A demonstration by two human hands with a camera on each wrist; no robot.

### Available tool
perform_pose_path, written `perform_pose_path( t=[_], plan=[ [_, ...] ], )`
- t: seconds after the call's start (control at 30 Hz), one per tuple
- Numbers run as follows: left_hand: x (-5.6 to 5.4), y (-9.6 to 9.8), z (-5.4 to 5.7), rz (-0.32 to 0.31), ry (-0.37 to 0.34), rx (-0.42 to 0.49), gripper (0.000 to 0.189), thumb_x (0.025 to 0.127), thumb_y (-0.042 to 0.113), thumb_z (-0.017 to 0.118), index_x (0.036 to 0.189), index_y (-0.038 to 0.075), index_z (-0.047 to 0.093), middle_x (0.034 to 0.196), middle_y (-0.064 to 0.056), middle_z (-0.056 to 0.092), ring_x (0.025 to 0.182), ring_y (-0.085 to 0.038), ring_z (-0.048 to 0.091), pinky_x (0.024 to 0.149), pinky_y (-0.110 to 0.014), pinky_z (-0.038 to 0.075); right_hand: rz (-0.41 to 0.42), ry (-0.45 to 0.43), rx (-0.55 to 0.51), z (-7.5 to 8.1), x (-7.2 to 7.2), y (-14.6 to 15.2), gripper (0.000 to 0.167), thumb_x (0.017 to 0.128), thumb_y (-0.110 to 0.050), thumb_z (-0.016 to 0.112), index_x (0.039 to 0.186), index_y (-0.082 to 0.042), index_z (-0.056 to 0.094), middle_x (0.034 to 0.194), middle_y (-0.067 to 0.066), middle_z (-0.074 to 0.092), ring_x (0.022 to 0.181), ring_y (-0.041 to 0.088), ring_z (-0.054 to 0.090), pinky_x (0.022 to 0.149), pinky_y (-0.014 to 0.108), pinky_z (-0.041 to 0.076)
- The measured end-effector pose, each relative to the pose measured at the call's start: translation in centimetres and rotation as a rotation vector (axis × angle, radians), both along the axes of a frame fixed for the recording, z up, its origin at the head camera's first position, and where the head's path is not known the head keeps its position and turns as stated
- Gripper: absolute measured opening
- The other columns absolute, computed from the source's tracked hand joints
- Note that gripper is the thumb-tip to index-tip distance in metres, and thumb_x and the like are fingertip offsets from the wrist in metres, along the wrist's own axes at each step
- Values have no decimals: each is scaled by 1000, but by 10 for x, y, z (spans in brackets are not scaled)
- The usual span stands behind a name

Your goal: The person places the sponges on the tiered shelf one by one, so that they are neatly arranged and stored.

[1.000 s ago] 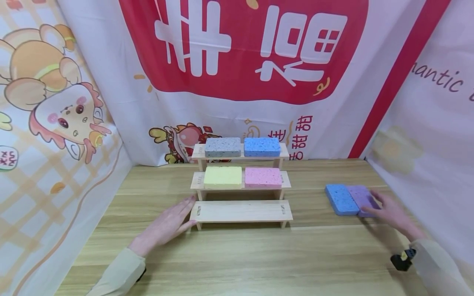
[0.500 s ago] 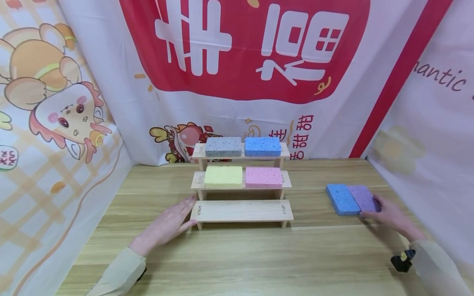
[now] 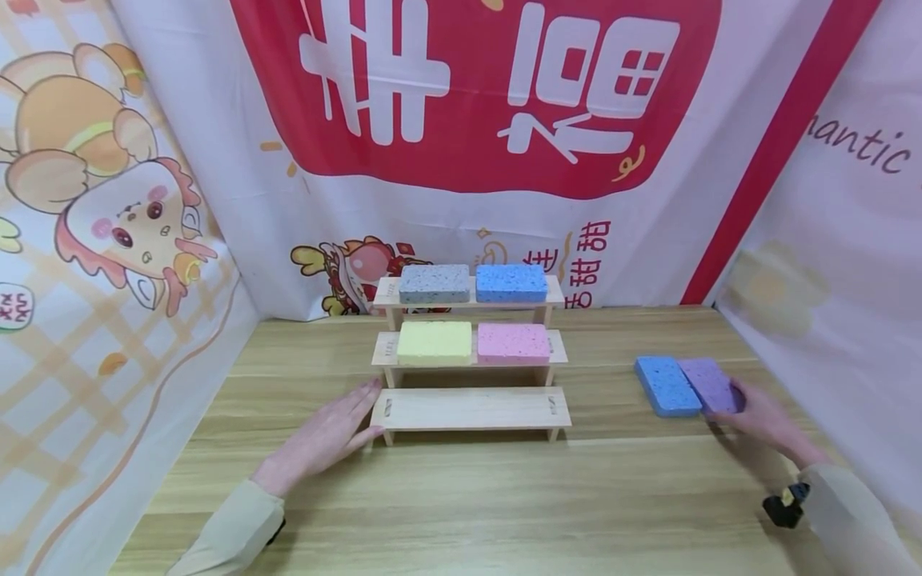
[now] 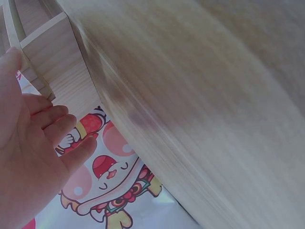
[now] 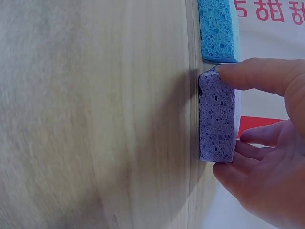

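My right hand grips a purple sponge across its length, thumb at one end and fingers at the other. The sponge lies on the wooden table close beside a blue sponge, also seen in the right wrist view. At the left, my left hand holds the end of the lowest step of a three-step wooden rack. In the left wrist view its thumb and forefinger are at opposite corners of the board end, the other fingers loosely bent.
On the rack's top step sit a grey sponge and another blue sponge. The middle step bears a yellow sponge and a pink sponge. Printed cloth hangs behind the table and on both sides.
My right hand's fingers have closed in on the purple sponge, which has shifted slightly to the right and turned a little against the blue one. My left hand has stayed at the rack.
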State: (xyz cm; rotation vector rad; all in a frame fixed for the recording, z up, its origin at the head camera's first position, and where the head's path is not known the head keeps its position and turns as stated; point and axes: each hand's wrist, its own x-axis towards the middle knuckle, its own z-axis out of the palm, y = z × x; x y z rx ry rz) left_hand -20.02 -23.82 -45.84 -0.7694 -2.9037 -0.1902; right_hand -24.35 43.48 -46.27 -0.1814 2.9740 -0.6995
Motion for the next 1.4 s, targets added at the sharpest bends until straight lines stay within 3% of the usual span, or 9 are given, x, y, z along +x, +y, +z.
perform_pose_path(
  t=[0.33,0.63,1.1,1.4],
  plan=[
    [0,0,0,-3,8,-6,74,101,48,50,152,-3,33,158,-21,36,142,-38,44,116,-54,40,-33,-33,11,0,-2,0,102,86,-41,74,144,24,21,138,52,31,121,66,39,98,74,38],
    [0,0,1,5,-14,3,74,101,48,49,152,-3,32,158,-21,35,143,-38,42,116,-55,40,-42,64,21,0,-1,7,92,85,-32,75,138,27,30,132,53,38,114,64,46,92,71,45],
    [0,-1,1,7,-24,4,74,101,48,49,152,-2,32,158,-21,36,143,-38,42,116,-56,40,-24,113,19,23,4,2,88,85,-30,75,139,25,33,132,50,41,115,61,47,91,70,43],
    [1,1,1,10,-6,-3,73,101,48,50,153,-1,33,159,-19,34,145,-36,40,118,-55,37,42,213,13,42,10,-21,86,78,-26,80,135,24,40,130,48,47,115,60,49,91,64,45]
  ],
)
